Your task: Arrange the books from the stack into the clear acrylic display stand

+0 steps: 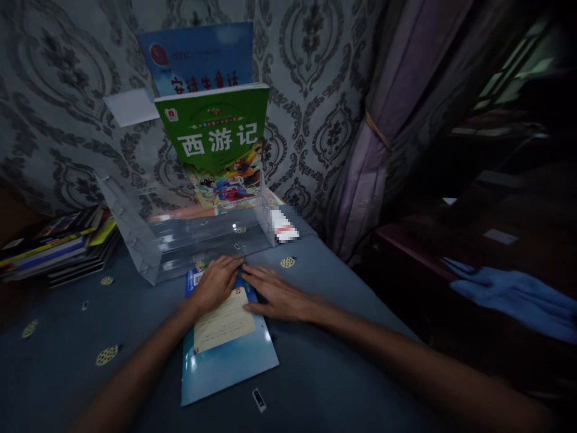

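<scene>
A thin book (238, 367) with a pale blue cover and a cream text panel lies on the blue-grey cloth. My left hand (217, 281) rests palm down across its far end, fingers extended. From the other side, my right hand (277, 294) reaches over the book's right edge with its fingers stretched out, the tips close to those of the left. Just beyond both hands stands a clear tiered acrylic rack (130, 234). Upright in it are a green book (216, 141) with a colourful picture and, behind, a blue book (202, 57) with red characters.
Several stacked books and magazines (58, 243) lie at the left. A patterned wall (311, 66) rises behind the rack. To the right, past the table edge, hang a tied purple curtain (367, 162) and a blue cloth (514, 297).
</scene>
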`<state>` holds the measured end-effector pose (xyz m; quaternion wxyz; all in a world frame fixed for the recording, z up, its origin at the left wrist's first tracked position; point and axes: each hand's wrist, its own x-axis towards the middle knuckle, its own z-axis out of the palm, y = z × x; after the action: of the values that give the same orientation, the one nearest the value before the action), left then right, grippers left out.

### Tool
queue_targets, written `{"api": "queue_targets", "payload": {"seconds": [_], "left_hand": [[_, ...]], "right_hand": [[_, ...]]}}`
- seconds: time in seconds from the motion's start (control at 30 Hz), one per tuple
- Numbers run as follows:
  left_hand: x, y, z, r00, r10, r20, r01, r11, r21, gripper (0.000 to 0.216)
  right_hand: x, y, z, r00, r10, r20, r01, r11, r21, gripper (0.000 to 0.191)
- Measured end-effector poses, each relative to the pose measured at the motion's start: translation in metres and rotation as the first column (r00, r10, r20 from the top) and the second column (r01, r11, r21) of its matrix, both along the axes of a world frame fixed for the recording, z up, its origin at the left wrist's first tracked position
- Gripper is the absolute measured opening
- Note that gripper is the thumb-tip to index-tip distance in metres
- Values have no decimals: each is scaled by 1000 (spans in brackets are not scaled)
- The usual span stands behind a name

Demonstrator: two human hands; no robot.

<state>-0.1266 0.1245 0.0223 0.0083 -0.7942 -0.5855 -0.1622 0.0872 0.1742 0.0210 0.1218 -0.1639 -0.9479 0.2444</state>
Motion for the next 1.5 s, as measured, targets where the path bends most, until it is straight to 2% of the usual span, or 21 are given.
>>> {"api": "queue_targets", "payload": {"seconds": [0.1,0.2,0.33,0.47,0.63,0.77,0.97,1.23,1.33,1.5], "left_hand": [[-5,0,-7,997,-11,70,9,999,37,40],[-9,-3,-10,997,9,75,-13,998,56,43],[-20,-13,-10,998,61,36,-63,996,70,41],[-43,-34,-9,992,122,28,-124,989,81,40],[-75,-60,-8,981,163,107,-172,982,83,39],[-87,-69,-7,977,155,148,-162,986,36,42],[-95,-77,-2,988,68,138,-46,987,-156,64],[-94,-115,9,995,32,91,-2,950,-312,91],[-86,-132,13,998,-5,68,27,941,-338,98],[-74,-154,15,998,-48,27,54,954,-296,99]], "right_hand": [[-19,10,-3,996,-63,-64,68,995,69,66],[-27,14,-6,989,-98,-109,110,988,109,61],[-26,14,-9,988,-137,-70,144,982,119,62],[-26,16,-11,986,-158,-47,163,976,144,63],[-28,21,-13,988,-152,-27,154,969,191,66],[-27,22,-15,988,-153,1,149,967,207,68],[-29,24,-20,988,-152,6,146,959,242,70],[-30,23,-21,987,-160,7,153,956,252,75],[-30,23,-20,987,-161,9,153,957,247,77],[-29,23,-20,990,-141,-15,141,966,219,80]]}}
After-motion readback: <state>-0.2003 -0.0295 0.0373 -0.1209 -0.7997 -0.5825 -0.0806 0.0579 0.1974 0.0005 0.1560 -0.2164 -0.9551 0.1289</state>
